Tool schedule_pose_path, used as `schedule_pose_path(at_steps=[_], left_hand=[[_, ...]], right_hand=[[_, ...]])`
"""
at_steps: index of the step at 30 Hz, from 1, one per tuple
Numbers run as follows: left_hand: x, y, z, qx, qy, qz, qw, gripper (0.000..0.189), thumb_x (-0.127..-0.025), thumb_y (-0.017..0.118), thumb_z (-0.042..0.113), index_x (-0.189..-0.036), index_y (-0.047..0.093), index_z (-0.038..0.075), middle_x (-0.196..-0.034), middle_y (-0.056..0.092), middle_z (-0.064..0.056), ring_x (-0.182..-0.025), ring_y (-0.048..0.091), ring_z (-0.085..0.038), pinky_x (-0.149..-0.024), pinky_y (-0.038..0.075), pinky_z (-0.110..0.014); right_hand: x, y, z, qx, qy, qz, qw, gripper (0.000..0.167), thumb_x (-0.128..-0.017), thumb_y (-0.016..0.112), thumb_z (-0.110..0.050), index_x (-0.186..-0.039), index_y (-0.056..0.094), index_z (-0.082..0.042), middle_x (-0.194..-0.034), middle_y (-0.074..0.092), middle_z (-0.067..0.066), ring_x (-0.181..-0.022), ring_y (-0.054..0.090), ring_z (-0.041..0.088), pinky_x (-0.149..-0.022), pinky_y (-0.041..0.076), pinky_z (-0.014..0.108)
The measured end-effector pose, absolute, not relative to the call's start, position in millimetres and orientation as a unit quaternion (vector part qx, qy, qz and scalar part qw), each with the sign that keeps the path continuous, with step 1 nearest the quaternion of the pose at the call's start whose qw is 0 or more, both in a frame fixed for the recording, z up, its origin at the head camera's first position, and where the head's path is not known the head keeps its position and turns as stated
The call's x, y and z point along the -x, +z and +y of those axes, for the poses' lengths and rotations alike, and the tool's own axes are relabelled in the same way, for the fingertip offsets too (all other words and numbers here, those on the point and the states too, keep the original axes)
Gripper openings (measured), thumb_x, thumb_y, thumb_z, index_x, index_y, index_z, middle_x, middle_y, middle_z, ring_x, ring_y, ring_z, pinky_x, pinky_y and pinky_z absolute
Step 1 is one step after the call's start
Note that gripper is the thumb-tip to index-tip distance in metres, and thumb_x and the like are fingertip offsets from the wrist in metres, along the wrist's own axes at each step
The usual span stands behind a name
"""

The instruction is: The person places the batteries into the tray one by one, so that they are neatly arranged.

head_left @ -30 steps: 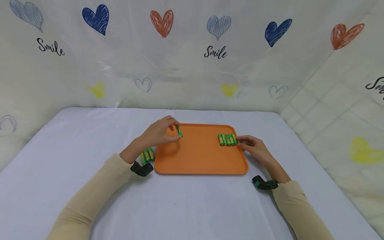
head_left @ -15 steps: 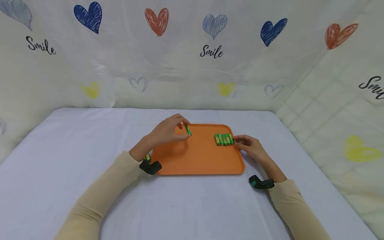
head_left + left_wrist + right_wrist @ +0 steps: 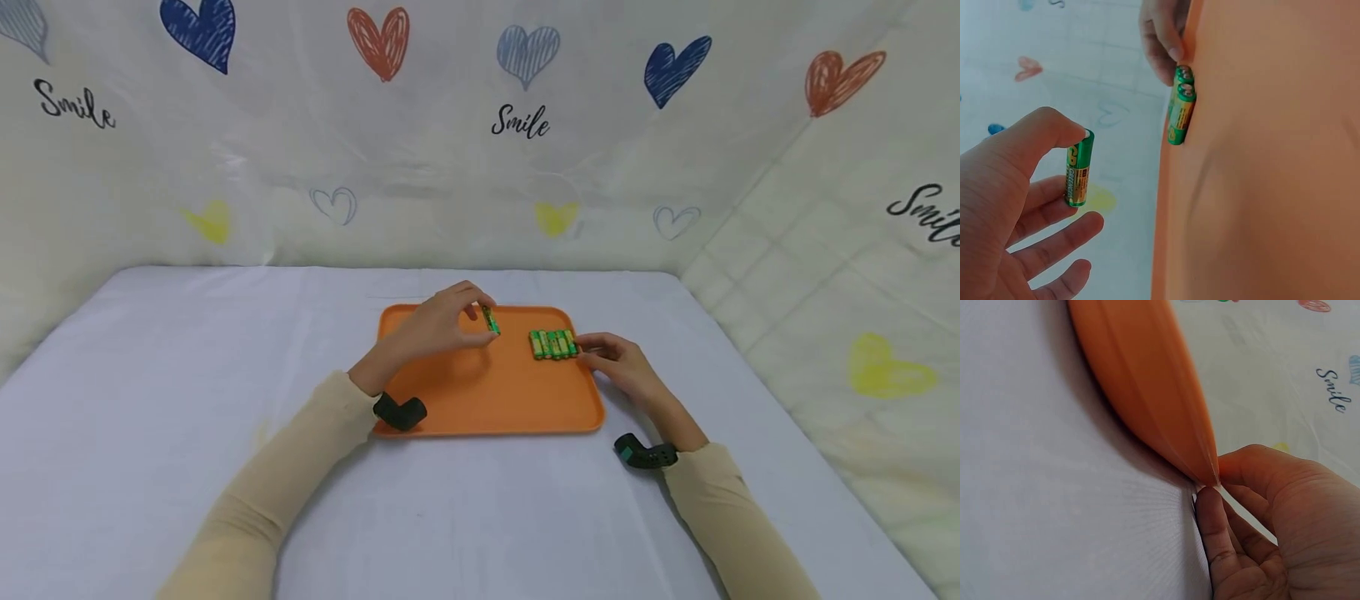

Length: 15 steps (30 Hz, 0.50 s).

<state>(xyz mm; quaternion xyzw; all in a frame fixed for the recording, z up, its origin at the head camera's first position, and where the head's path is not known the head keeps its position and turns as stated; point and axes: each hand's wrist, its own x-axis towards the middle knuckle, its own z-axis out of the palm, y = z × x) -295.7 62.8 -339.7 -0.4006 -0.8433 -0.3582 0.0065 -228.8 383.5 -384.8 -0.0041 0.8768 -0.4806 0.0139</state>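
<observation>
My left hand pinches one green and gold battery above the orange tray. Thumb and finger meet it near its two ends, while the other fingers spread loosely in the left wrist view. A row of several matching batteries lies side by side on the tray, close to its right rim. At that rim my right hand grips the tray, with the thumb below the edge and the forefinger reaching over it. Its fingertips come very near the row's last battery; whether they touch it I cannot tell.
A white cloth covers the table under the tray. Behind stands a pale wall sheet printed with hearts and words. My left forearm and its black wrist device cross over the tray's left edge.
My left hand has carried its battery rightward over the tray, towards the row. The loose batteries left of the tray are now out of sight behind that arm. My right hand keeps its place.
</observation>
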Motion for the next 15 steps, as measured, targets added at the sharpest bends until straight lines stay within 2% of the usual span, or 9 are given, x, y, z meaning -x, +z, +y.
schedule_pose_path(at_steps=[8,15], left_hand=[[301,-348,82,0.417,-0.359,-0.835,-0.014,0.044,-0.088,0.073,0.029,-0.123,0.063,0.005,-0.119,0.057,-0.003,-0.101,0.059,-0.021,-0.084,0.050,-0.032],[307,-355,97,0.427,-0.361,-0.829,-0.023,0.045,-0.089,0.072,0.031,-0.125,0.063,0.005,-0.120,0.058,-0.002,-0.100,0.059,-0.020,-0.083,0.050,-0.030]], right_hand=[[230,-386,382,0.000,-0.482,0.876,0.013,0.041,-0.093,0.066,-0.016,-0.130,0.058,-0.001,-0.126,0.060,0.021,-0.092,0.058,0.006,-0.078,0.046,0.020],[230,-385,383,-0.005,-0.475,0.880,0.016,0.040,-0.094,0.065,-0.016,-0.131,0.058,-0.003,-0.127,0.060,0.019,-0.094,0.058,0.008,-0.078,0.045,0.022]])
